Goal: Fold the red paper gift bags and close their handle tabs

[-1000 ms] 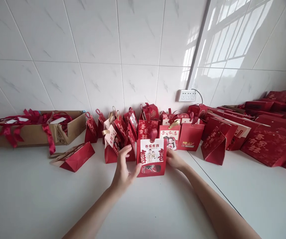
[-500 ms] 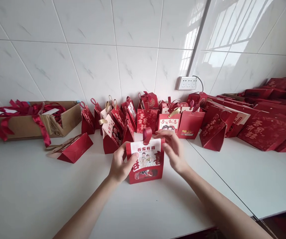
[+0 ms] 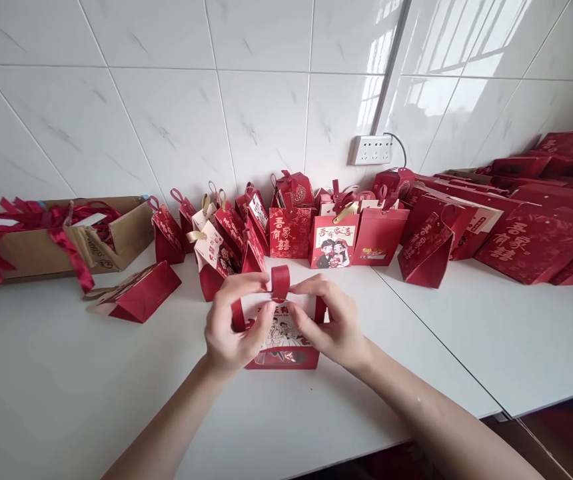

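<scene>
A red and white gift box (image 3: 281, 358) with a cartoon couple and an oval window stands upright on the table in front of me. A dark red ribbon loop (image 3: 280, 282) rises from its top edge. My left hand (image 3: 236, 327) grips the upper left of the box, thumb on the front near the loop and fingers over the top. On the other side my right hand (image 3: 334, 320) pinches the top edge the same way, thumb close to the loop. The box's back is hidden.
Several finished-looking red gift boxes (image 3: 290, 233) stand along the tiled wall. A cardboard box (image 3: 31, 255) of red ribbons is at the left, near a box lying on its side (image 3: 139, 293). Many flat red boxes (image 3: 526, 257) lean at the right. A power strip (image 3: 372, 150) hangs on the wall.
My right hand has come in from beside the box onto its top edge. My left hand has moved up to the ribbon loop's base. The view has shifted slightly.
</scene>
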Demonstrator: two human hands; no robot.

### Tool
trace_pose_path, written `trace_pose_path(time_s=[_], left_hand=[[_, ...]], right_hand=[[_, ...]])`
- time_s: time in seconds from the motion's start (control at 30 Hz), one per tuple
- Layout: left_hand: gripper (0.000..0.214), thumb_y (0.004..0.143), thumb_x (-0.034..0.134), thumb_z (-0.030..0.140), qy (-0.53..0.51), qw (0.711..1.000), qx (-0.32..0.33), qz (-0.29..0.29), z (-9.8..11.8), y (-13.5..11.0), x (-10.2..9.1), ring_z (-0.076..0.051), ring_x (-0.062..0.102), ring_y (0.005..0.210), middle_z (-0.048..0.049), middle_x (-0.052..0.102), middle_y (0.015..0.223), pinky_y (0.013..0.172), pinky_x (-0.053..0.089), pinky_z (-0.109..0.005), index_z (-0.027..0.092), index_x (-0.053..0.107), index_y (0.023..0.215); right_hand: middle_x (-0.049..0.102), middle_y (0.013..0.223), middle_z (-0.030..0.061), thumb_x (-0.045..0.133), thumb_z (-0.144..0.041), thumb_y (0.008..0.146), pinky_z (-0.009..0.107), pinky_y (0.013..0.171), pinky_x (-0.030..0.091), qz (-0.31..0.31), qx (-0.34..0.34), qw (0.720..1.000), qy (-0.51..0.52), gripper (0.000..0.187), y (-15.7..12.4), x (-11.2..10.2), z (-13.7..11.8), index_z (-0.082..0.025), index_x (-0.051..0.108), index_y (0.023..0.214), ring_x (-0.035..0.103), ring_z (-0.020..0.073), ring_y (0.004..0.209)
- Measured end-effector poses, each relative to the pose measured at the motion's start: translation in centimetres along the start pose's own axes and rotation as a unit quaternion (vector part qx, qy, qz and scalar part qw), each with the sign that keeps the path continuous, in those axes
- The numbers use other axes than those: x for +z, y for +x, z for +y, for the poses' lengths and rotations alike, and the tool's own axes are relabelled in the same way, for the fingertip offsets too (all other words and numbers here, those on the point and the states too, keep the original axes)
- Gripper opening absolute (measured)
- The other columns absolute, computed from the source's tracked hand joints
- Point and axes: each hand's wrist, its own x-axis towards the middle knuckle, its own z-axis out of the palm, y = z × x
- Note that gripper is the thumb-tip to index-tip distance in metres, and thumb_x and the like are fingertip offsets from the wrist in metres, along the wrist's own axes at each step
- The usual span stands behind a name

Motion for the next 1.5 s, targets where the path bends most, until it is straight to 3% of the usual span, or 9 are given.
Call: trace_pose_path(time_s=[0.23, 0.47, 0.63, 0.93, 1.27, 1.5], left_hand=[[0.026, 0.084, 0.057, 0.001, 0.093, 0.994, 0.042, -0.026, 0.8, 0.0, 0.4, -0.014, 0.066, 0.092, -0.0044, 0.058, 0.102, 0.073, 0.059, -0.024, 0.022, 0.064, 0.1], [0.031, 0.084, 0.059, 0.002, 0.088, 0.996, 0.018, -0.028, 1.0, 0.3, 0.2, -0.013, 0.067, 0.086, -0.0038, 0.063, 0.099, 0.072, 0.06, -0.022, 0.022, 0.067, 0.106], [0.027, 0.083, 0.061, 0.006, 0.04, 0.993, 0.023, -0.109, 1.0, 1.3, -1.0, -0.013, 0.07, 0.077, -0.0016, 0.073, 0.091, 0.069, 0.06, -0.022, 0.022, 0.07, 0.103], [0.024, 0.08, 0.064, 0.009, 0.021, 0.996, -0.063, -0.066, 1.8, 0.9, -0.5, -0.017, 0.074, 0.082, -0.0016, 0.077, 0.092, 0.073, 0.062, -0.024, 0.02, 0.072, 0.099], [0.021, 0.077, 0.068, 0.011, 0.005, 0.992, -0.115, -0.048, 2.2, 1.0, -0.6, -0.015, 0.075, 0.077, 0.0005, 0.078, 0.09, 0.071, 0.062, -0.021, 0.022, 0.076, 0.094], [0.019, 0.074, 0.073, 0.019, -0.044, 0.962, -0.261, -0.061, 2.3, 1.2, -0.9, -0.007, 0.057, 0.041, 0.0056, 0.069, 0.054, 0.04, 0.048, -0.013, 0.023, 0.078, 0.091]], right_hand=[[0.065, 0.077, -0.001, 0.058, -0.021, 0.09, 0.023, 0.05, 0.046, 0.019, 0.075, 0.997, 0.012, 0.004, 0.0, 0.1, 0.0, -0.023, 0.055, 0.091, 0.057, 0.0107, 0.057], [0.069, 0.086, 0.0015, 0.058, -0.019, 0.089, 0.026, 0.062, 0.052, 0.033, 0.103, 0.993, 0.045, 0.008, -0.1, 0.4, -0.2, -0.023, 0.057, 0.095, 0.064, 0.0137, 0.071], [0.065, 0.072, -0.001, 0.06, -0.026, 0.088, 0.024, 0.054, 0.048, -0.003, 0.157, 0.98, 0.121, 0.007, 0.4, -0.1, -0.4, -0.021, 0.058, 0.083, 0.058, 0.0119, 0.06], [0.057, 0.065, -0.0035, 0.057, -0.035, 0.091, 0.023, 0.051, 0.042, -0.013, 0.171, 0.972, 0.159, 0.018, 0.7, 0.1, -0.4, -0.022, 0.054, 0.08, 0.051, 0.0107, 0.057], [0.059, 0.071, -0.0025, 0.056, -0.024, 0.09, 0.024, 0.053, 0.044, -0.012, 0.128, 0.983, 0.134, 0.004, 0.4, 0.1, -0.5, -0.022, 0.054, 0.087, 0.053, 0.0114, 0.059], [0.06, 0.073, -0.0021, 0.057, -0.018, 0.089, 0.023, 0.055, 0.046, 0.015, 0.116, 0.987, 0.112, 0.005, 0.0, 0.5, -0.7, -0.022, 0.053, 0.087, 0.055, 0.011, 0.061]])
